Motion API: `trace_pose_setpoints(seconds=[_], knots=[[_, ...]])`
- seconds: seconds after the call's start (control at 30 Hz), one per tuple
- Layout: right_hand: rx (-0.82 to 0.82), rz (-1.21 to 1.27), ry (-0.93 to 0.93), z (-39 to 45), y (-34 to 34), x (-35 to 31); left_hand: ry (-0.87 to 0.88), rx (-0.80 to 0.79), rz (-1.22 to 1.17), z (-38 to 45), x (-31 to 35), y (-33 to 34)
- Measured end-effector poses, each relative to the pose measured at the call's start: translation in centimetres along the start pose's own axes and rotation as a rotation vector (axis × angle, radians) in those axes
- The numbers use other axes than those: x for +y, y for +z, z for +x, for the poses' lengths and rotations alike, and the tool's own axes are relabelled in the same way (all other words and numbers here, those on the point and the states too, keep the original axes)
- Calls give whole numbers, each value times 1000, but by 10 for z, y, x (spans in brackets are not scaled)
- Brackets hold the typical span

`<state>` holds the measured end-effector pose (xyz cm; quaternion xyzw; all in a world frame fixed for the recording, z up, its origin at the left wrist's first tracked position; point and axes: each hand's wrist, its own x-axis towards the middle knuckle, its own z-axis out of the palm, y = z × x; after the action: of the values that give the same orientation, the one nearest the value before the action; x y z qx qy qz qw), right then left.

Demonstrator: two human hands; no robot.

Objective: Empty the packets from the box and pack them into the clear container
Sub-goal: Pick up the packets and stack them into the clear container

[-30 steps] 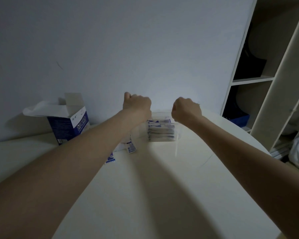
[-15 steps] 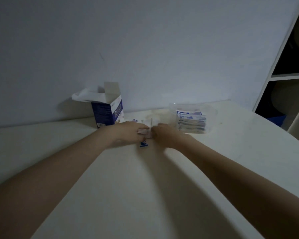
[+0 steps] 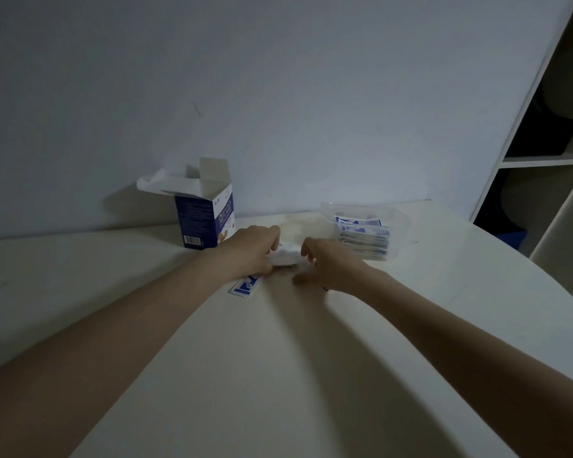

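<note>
The loose packets (image 3: 283,256) now lie on the round table (image 3: 311,375) between the blue box (image 3: 204,223) and the clear container (image 3: 364,236), and both hands have come down from the container to them. The left hand (image 3: 248,251) grips a small bunch; the right hand (image 3: 328,267), fingers loosely curled, touches its other end. One packet (image 3: 245,285) lies apart, under the left wrist. I judge the container is partly filled and another batch comes next.

White table (image 3: 311,375) carries box (image 3: 205,216), clear container (image 3: 366,238), loose packet (image 3: 245,286)
</note>
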<state>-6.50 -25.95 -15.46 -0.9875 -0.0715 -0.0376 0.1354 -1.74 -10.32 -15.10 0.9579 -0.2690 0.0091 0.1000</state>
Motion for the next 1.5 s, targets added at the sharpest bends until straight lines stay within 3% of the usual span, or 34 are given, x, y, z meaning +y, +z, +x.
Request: trace_pose_setpoints(seconds=[0.17,0.33,0.47,0.67,0.77,0.87,0.93,1.13,1.5], knots=[[40,-11,15,4,6,-8,-64,84,-93,1,-14,-6],[55,330,105,4,7,0,-188,125,-377,-3,-24,-11],[97,773,218,4,-7,3,-265,158,-639,-5,-27,-22],[64,1133,224,5,-30,-9,-248,103,-725,-15,-23,-28],[35,1080,195,3,-36,-15,-225,51,-744,-18,-22,-30],[156,760,105,2,-37,-15,-268,37,-769,-21,-22,-32],[231,692,46,2,-34,-16,-325,32,-843,-22,-24,-31],[68,1077,-54,-3,-30,-23,-384,24,-1036,-25,-22,-28],[178,1289,150,5,-24,-26,-368,132,-1148,-23,-18,-29]])
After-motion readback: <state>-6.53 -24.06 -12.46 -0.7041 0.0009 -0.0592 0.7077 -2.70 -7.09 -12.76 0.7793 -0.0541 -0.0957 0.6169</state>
